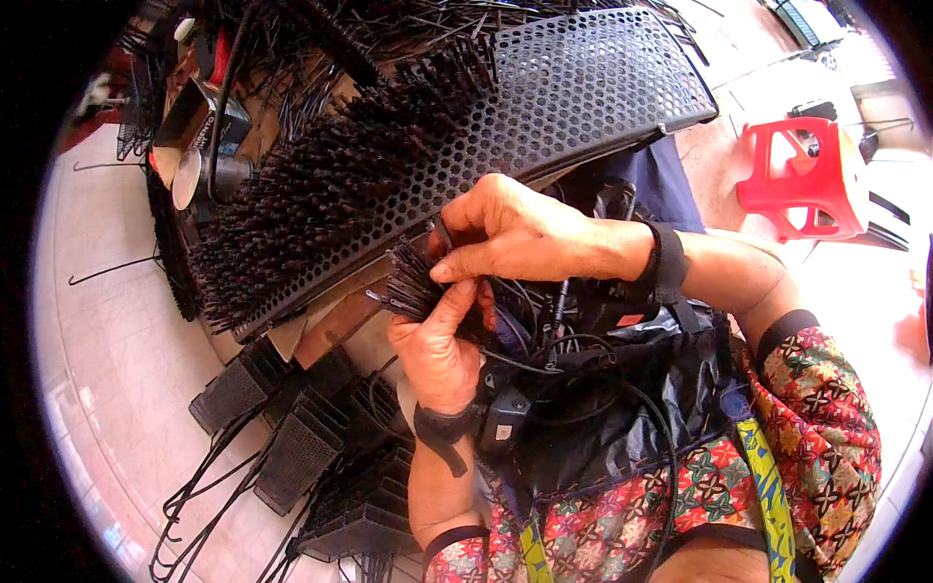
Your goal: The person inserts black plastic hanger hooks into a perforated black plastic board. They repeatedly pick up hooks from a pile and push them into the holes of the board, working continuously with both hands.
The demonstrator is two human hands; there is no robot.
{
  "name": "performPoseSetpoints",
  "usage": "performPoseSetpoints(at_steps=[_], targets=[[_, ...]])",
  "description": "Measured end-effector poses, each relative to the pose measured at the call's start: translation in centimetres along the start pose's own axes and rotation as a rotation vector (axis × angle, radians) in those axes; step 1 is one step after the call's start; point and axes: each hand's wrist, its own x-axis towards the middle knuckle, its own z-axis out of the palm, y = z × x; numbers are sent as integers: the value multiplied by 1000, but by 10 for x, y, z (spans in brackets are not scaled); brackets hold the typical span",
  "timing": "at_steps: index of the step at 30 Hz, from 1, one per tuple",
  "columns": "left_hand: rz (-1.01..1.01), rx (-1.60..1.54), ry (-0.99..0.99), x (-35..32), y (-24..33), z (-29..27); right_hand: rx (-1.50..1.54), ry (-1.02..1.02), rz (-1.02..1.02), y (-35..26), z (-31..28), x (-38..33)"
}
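Note:
My left hand (pixel 437 350) is closed around a bundle of thin dark strips (pixel 413 282), whose ends fan out past the thumb. Right above it, my right hand (pixel 515 233) has its thumb and fingers pinched together at the bundle. A short dark strip shows between its fingers. Just beyond both hands, a black perforated panel (pixel 603 73) lies slanted. Dense dark tufts (pixel 330 185) stand up from its left part, while its right part shows bare holes.
Many loose dark strips (pixel 282 92) lie behind the panel. Black mesh baskets with long wire handles (pixel 301 447) sit on the floor at lower left. A metal cup (pixel 219 175) stands at far left. A red plastic stool (pixel 807 185) is at right. Black cables (pixel 583 355) cross my lap.

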Motion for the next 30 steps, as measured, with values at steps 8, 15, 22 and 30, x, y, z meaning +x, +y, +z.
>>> performPoseSetpoints(at_steps=[8, 15, 22, 30], targets=[[-2, 34, 50, -1, -2, 12, 193, 146, 68, -3, -6, -12], [-43, 140, 15, -3, -3, 5, 119, 169, 12, -5, -14, -13], [-25, 185, 37, -7, -1, 12, 176, 126, 182, -16, -22, -19], [-70, -47, 194, 4, 4, -11, 215, 455, -158, -25, -28, -5]])
